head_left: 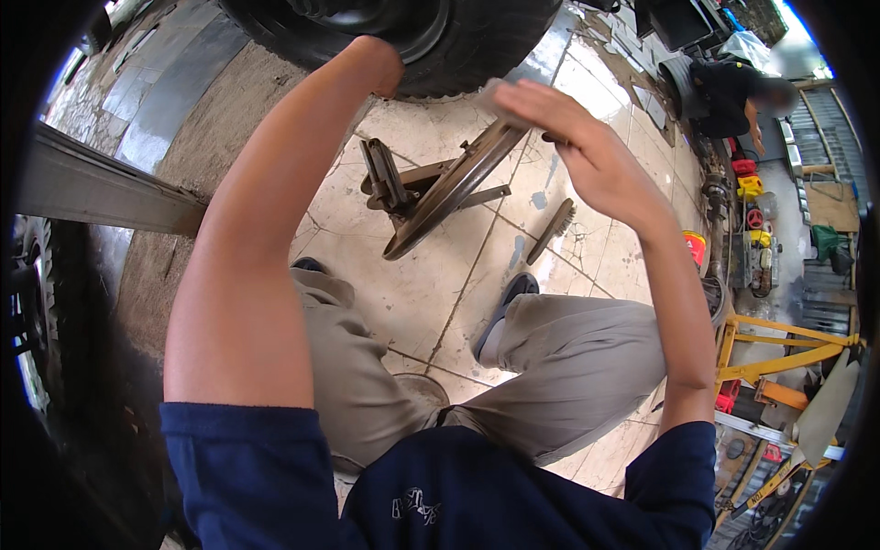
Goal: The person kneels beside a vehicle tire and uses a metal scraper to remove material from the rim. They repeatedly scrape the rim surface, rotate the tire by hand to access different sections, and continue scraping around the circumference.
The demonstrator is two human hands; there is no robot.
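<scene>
Ahead of me on the tiled floor stands a worn brown metal assembly, with a curved rim seen nearly edge-on and brackets behind it. My right hand is at the upper end of this rim, its fingers long and close together over a blurred grey-brown piece, whose kind I cannot make out. My left hand bends away behind its wrist, in front of a large black tyre. Its fingers are hidden, so what it touches does not show. A wire brush lies on the floor right of the metal assembly.
At the left, a grey metal beam reaches in toward my left arm. Another person bends down at the far right. Along the right side are a yellow metal frame, a red container and several tools.
</scene>
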